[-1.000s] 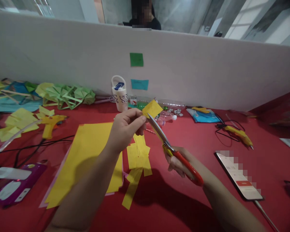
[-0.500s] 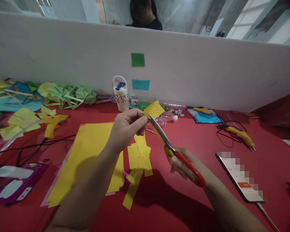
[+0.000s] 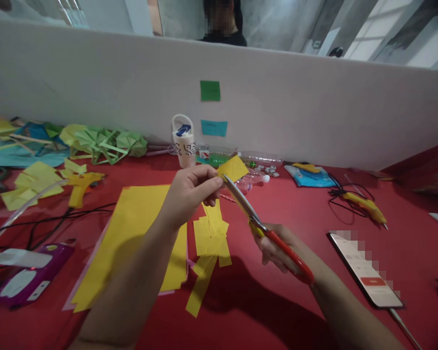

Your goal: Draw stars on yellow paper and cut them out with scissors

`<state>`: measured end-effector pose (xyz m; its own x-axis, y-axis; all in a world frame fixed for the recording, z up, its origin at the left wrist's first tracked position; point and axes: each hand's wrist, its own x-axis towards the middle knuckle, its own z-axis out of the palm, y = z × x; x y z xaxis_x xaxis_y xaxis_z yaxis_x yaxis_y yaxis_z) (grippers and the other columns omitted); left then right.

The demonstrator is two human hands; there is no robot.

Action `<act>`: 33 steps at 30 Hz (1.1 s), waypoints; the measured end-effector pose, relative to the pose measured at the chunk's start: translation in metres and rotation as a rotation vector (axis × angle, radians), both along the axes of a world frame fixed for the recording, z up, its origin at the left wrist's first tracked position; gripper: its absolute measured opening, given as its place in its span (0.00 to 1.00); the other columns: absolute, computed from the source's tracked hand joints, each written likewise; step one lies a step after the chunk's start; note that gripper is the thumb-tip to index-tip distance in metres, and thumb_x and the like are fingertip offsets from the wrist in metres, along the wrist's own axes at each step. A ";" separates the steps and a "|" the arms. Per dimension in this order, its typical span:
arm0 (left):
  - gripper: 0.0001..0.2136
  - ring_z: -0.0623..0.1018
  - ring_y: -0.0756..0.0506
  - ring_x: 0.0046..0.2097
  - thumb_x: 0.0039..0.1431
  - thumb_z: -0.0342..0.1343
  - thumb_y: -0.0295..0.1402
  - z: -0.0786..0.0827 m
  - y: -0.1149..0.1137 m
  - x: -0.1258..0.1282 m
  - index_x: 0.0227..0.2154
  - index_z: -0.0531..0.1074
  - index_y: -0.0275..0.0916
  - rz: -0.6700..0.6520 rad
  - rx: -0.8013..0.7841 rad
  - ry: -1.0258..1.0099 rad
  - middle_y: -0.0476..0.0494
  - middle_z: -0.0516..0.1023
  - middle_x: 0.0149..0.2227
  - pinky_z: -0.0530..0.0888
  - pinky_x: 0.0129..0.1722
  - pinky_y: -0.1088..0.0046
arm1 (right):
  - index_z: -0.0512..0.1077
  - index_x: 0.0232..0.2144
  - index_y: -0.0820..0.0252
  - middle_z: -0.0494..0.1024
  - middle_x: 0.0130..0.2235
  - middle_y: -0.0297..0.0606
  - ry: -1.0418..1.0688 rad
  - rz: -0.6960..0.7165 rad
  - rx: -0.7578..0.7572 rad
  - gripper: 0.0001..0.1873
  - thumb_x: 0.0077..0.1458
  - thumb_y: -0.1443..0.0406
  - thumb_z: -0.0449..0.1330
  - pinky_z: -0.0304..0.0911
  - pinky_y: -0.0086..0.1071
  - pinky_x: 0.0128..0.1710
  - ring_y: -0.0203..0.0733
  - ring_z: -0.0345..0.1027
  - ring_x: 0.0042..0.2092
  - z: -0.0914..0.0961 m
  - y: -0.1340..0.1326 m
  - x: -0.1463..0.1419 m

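Note:
Pinched between the thumb and fingers of my left hand (image 3: 197, 189) is a small piece of yellow paper (image 3: 234, 168), raised above the table. My right hand (image 3: 277, 245) grips red-handled scissors (image 3: 246, 205), whose blades point up and left; their tips meet the paper close to my left thumb. The blades look nearly closed, and whether paper lies between them is hard to make out. Beneath my hands several cut yellow paper pieces (image 3: 209, 238) lie in an overlapping heap. Left of them is a stack of yellow sheets (image 3: 131, 238), partly hidden by my left forearm.
Along the white partition (image 3: 131, 87) stand a tumbler (image 3: 185, 149) and lie plastic bottles (image 3: 264, 159). Glue guns (image 3: 81, 187) with cords are on both sides. A phone (image 3: 365, 272) lies at right, a purple device (image 3: 31, 277) at left. Someone sits beyond the partition.
The view has shifted very slightly. Both hands, the paper and the scissors keep nearly the same position. The person beyond the partition has raised their head.

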<state>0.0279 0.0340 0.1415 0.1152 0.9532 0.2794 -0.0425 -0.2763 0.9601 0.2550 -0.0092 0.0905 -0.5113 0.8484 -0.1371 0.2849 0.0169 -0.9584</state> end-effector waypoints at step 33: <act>0.11 0.69 0.55 0.19 0.50 0.56 0.30 0.001 0.000 -0.001 0.15 0.69 0.37 0.025 0.125 0.121 0.52 0.69 0.15 0.67 0.19 0.81 | 0.56 0.22 0.55 0.60 0.19 0.24 -0.055 0.002 -0.024 0.29 0.54 0.40 0.59 0.49 0.25 0.16 0.27 0.51 0.17 0.007 -0.001 0.001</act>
<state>0.0266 0.0339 0.1424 0.1319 0.9150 0.3814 0.0796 -0.3933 0.9160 0.2558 -0.0107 0.0977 -0.5045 0.8433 -0.1855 0.3374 -0.0052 -0.9414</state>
